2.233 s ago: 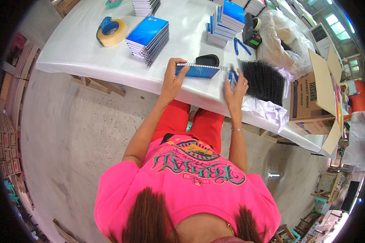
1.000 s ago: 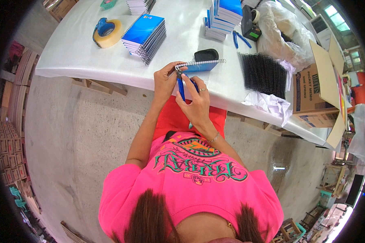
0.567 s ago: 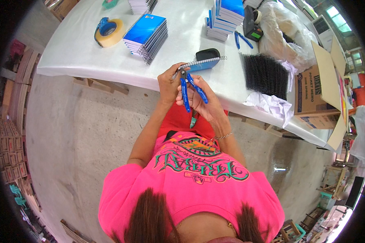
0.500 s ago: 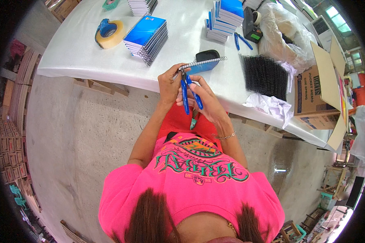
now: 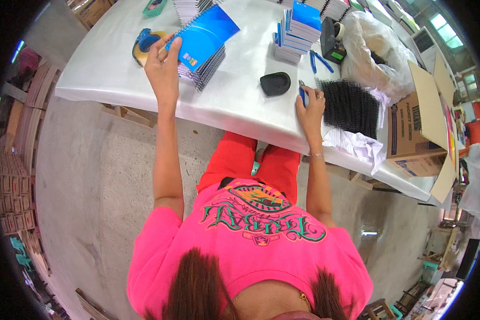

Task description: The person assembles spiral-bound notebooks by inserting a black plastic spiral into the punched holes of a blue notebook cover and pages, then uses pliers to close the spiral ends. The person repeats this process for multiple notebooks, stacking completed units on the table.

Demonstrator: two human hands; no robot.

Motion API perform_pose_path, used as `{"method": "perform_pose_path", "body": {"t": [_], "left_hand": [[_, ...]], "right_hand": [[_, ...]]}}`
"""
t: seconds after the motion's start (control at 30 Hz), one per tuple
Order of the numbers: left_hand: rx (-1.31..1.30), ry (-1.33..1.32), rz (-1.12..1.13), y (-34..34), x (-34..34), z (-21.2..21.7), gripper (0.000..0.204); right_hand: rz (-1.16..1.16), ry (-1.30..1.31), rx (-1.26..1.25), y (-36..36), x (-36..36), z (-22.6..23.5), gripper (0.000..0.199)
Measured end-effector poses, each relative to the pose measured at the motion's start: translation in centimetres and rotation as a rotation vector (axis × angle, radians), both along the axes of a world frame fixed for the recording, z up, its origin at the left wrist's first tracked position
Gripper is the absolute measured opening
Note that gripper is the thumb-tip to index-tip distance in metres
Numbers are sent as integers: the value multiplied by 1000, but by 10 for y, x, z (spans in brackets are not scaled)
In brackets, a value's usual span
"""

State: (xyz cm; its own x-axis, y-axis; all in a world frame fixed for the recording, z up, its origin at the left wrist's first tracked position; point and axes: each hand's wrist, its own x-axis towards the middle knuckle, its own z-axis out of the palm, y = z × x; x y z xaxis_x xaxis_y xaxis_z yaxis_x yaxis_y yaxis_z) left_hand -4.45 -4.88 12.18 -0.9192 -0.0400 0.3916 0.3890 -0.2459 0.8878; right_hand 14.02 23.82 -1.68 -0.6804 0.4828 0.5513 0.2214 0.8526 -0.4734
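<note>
My left hand grips a blue-covered spiral notebook by its coiled edge, holding it tilted over a stack of spiral notebooks on the table. Farther right, my right hand is closed round pliers with blue handles, low at the tabletop. The fingers hide most of the tool. Just right of that hand lies a pile of black wire spirals. A black rounded pad rests on the table between my hands.
A tape roll stands left of the stack. Beyond my right hand are blue-handled cutters, stacked notebooks, a black tape dispenser and a plastic bag. Crumpled paper and an opened carton sit at the right.
My hands have separated. The left has carried the notebook up and left, over the stack. The right has taken the pliers right, beside the black spirals. The black pad is now fully uncovered.
</note>
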Motion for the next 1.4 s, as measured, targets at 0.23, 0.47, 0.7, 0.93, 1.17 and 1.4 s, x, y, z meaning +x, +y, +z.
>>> {"method": "perform_pose_path", "body": {"t": [0.23, 0.47, 0.7, 0.93, 1.17, 1.4], "left_hand": [[-181, -5, 179, -11, -77, -44, 36], [-70, -131, 107, -16, -89, -75, 41], [-88, -180, 46, -19, -92, -88, 43], [-93, -175, 10, -21, -93, -88, 41], [-305, -85, 230, -18, -83, -85, 43], [-369, 304, 391, -8, -38, -43, 34]], "right_hand": [[-7, -43, -18, -3, 0, -2, 40], [43, 118, -82, 4, -12, 19, 44], [152, 125, -377, 36, -41, 68, 37], [135, 315, -405, 79, -93, 127, 51], [-48, 173, -534, 113, -161, 127, 69], [55, 168, -657, 133, -160, 128, 51]]}}
